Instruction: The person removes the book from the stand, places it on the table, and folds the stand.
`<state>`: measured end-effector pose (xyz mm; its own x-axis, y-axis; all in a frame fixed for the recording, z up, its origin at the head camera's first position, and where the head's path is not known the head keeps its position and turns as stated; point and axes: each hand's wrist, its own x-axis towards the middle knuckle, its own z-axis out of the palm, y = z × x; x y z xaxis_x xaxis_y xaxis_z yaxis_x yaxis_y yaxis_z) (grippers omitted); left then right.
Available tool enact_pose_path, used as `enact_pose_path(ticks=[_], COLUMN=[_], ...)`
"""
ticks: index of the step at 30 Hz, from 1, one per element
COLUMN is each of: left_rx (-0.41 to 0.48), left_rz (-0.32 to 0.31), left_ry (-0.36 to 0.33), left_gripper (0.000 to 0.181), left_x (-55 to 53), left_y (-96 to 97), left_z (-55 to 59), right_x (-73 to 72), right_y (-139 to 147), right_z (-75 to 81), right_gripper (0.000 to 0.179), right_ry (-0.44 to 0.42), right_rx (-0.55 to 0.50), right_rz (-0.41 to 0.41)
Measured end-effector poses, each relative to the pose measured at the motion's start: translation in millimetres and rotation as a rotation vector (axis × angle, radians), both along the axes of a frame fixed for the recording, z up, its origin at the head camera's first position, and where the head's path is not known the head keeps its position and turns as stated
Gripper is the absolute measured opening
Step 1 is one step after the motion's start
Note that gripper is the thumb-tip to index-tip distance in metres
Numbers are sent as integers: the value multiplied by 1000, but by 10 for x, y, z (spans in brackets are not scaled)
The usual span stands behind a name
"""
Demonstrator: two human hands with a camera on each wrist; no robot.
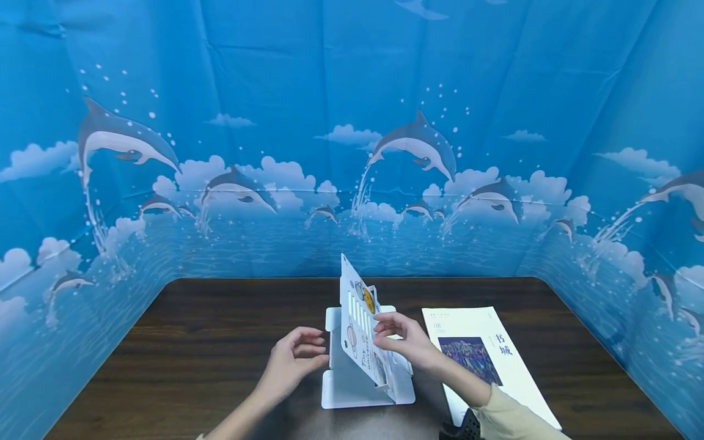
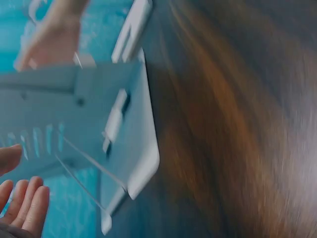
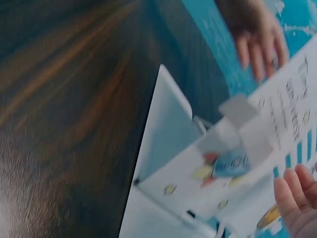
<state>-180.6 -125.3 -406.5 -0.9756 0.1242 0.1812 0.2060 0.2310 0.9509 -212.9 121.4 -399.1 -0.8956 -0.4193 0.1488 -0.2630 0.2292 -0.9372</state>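
A white folding book stand [image 1: 360, 342], printed with planets and the words "Tiny universe", stands on the table with its slotted panel raised. To its left is my left hand [image 1: 291, 363], fingers loosely bent near the side edge and gripping nothing. My right hand [image 1: 404, 339] is at the printed face, fingers slightly bent; whether they touch the panel I cannot tell. The left wrist view gives the panel's plain back [image 2: 44, 94] and thin wire struts [image 2: 91, 161] running to the base. A page-holding clip [image 3: 245, 119] sticks out at the lower edge in the right wrist view.
A white book [image 1: 522, 366] with a dark picture on its cover lies right of the stand, partly under the right forearm. The dark wooden table [image 1: 220, 318] is bordered by a blue dolphin curtain [image 1: 286, 122] at the back and sides.
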Motion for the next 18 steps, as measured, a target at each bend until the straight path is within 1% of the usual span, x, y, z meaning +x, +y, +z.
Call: enact_pose_path(ticks=[3, 5, 8, 11, 13, 15, 18], left_rx=[-131, -200, -250, -244, -224, -205, -213], left_rz=[-18, -47, -104, -162, -190, -209, -219], left_ry=[21, 35, 37, 47, 52, 59, 69], left_gripper=[40, 41, 39, 38, 37, 35, 29], left_x=[-106, -166, -231, -272, -291, -308, -324], left_y=[-64, -84, -92, -74, -52, -28, 4], left_z=[-97, -156, -227, -280, -306, -337, -386], right_x=[50, 78, 112, 145, 164, 175, 178], right_y=[-68, -104, -146, -176, -194, -208, -225], right_z=[57, 82, 104, 121, 134, 142, 145], right_gripper=[47, 50, 56, 61, 64, 66, 69], right_ry=[52, 83, 141, 212, 249, 274, 298], right_rx=[-6, 10, 48, 80, 97, 119, 144], right_rz=[25, 32, 55, 80, 88, 85, 78])
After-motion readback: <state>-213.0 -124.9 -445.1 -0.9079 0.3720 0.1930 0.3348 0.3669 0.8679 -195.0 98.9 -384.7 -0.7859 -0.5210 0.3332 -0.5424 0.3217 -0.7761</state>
